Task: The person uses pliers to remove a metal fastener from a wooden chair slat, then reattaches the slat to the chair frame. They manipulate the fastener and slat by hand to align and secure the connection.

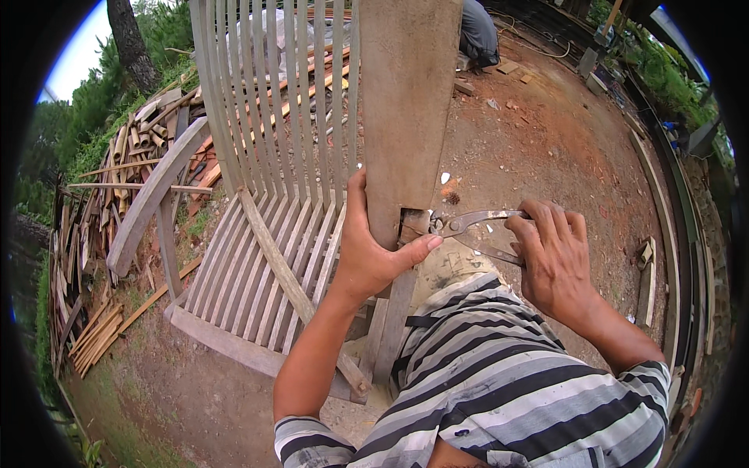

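A broad, weathered wooden board (407,101) stands in front of me, with a dark square notch (411,220) cut at its lower end. My left hand (367,261) grips that end, its fingers on the left edge and its thumb reaching across under the notch. In my right hand (555,261) is a pair of metal pincers (460,224), fingers wrapped round the spread handles. The pincer jaws are at the notch's right side, close to my left thumb tip. Whatever the jaws may bite on is too small to make out.
A slatted wooden chair (261,261) with a curved armrest (160,195) stands on the left, a loose wooden strip (277,257) lying across its seat. Behind it are piles of scrap wood (133,156). A person's dark-clothed leg (478,35) shows at the back. Timber (647,285) lies at the right.
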Demonstrator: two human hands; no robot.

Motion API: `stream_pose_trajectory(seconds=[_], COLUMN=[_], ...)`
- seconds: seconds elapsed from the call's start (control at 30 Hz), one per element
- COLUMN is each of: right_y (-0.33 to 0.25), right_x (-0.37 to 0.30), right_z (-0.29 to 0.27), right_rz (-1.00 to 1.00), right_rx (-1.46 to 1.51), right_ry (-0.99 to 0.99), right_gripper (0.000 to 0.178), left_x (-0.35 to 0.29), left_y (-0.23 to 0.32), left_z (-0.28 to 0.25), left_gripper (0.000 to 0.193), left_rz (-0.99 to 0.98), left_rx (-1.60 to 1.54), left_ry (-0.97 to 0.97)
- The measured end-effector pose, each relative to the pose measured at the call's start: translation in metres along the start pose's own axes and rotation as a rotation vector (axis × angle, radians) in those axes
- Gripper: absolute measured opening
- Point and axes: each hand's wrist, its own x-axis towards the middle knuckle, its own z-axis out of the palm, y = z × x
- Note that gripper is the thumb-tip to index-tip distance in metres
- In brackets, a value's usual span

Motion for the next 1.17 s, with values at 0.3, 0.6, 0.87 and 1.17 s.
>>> stream_pose_trajectory(seconds=[0.3, 0.6, 0.87, 1.17], right_y=[0.007, -0.001, -0.002, -0.007], right_x=[-0.009, -0.009, -0.006, -0.007], right_z=[0.008, 0.009, 0.010, 0.013], right_rz=[-0.043, 0.007, 0.024, 0.040], right_rx=[-0.030, 0.011, 0.011, 0.015], right_ry=[0.028, -0.049, -0.096, -0.183], right_gripper=[0.068, 0.076, 0.081, 0.091], left_x=[-0.003, -0.006, -0.005, -0.009], left_y=[0.009, -0.007, -0.010, -0.004], left_z=[0.002, 0.006, 0.005, 0.006], left_gripper=[0.123, 0.117, 0.116, 0.113], left_rz=[0.026, -0.004, 0.019, -0.044], left_rx=[0.177, 0.013, 0.024, 0.005], left_ry=[-0.054, -0.041, -0.038, -0.003])
